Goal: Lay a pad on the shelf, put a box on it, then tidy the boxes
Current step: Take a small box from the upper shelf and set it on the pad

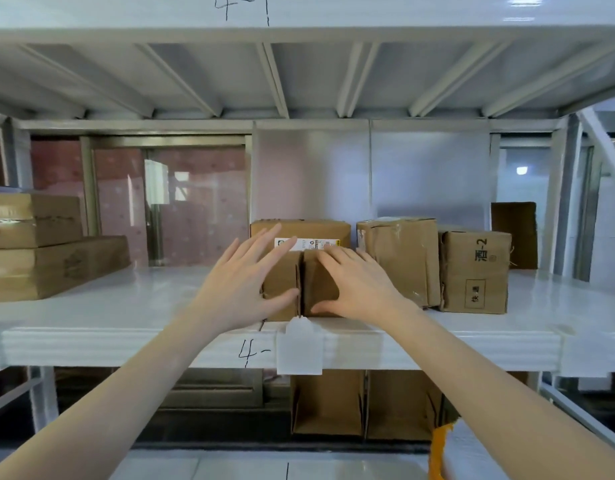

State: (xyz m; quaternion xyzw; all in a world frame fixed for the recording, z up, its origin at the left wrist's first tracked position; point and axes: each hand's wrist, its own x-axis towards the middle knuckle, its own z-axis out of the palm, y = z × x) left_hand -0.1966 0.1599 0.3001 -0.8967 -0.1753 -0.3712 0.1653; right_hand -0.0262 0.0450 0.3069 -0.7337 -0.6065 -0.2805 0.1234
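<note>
Two small brown cardboard boxes stand side by side at the front of the white shelf (126, 306): the left small box (282, 275) and the right small box (320, 285). My left hand (243, 289) lies flat, fingers spread, against the left box's front and left side. Spread the same way, my right hand (358, 285) rests on the right box's front. Behind them sits a wider labelled box (299, 232). A white foam pad (299, 351) hangs over the shelf's front edge under the two boxes.
A taped box (399, 261) and a box with black writing (476, 271) stand to the right. Flat stacked cartons (39, 254) sit at the left. A dark upright card (514, 233) leans at the back right. More boxes (361, 403) are on the lower shelf.
</note>
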